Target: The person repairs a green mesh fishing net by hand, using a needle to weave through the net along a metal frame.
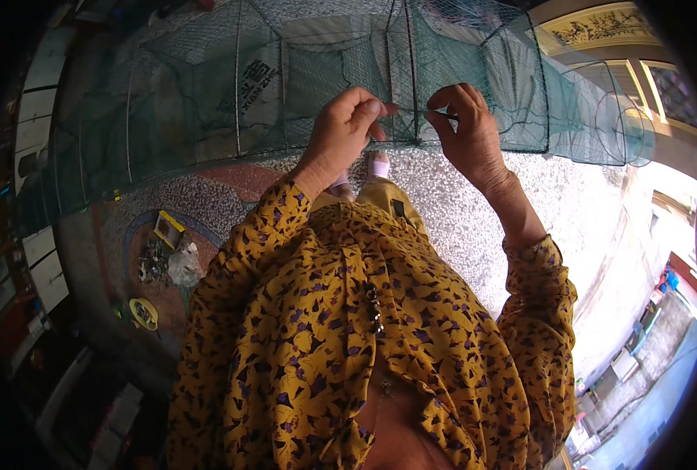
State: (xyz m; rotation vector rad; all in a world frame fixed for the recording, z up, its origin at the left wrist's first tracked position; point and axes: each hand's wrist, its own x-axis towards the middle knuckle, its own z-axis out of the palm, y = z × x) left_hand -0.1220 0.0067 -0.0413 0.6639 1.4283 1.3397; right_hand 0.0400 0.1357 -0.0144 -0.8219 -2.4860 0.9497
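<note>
A long green mesh net cage (329, 70) with dark upright frame bars stretches across the top of the view, in front of me. My left hand (347, 129) is at its near edge, thumb and fingers drawn together and pointing right. Whatever lies between them is too small to make out. To the right of a dark frame bar (413, 70), my right hand (467, 129) is raised with thumb and forefinger pinched together. A fine strand may be in that pinch, but it cannot be made out clearly. Both hands are close to the net's lower edge.
Below the net, my feet (378, 166) stand on a speckled floor (474, 219). At the left on the floor lie a yellow-edged box (168, 228), a crumpled clear plastic bag (185, 265) and a round yellow container (143, 314). Yellow-framed furniture (599, 30) stands at the far right.
</note>
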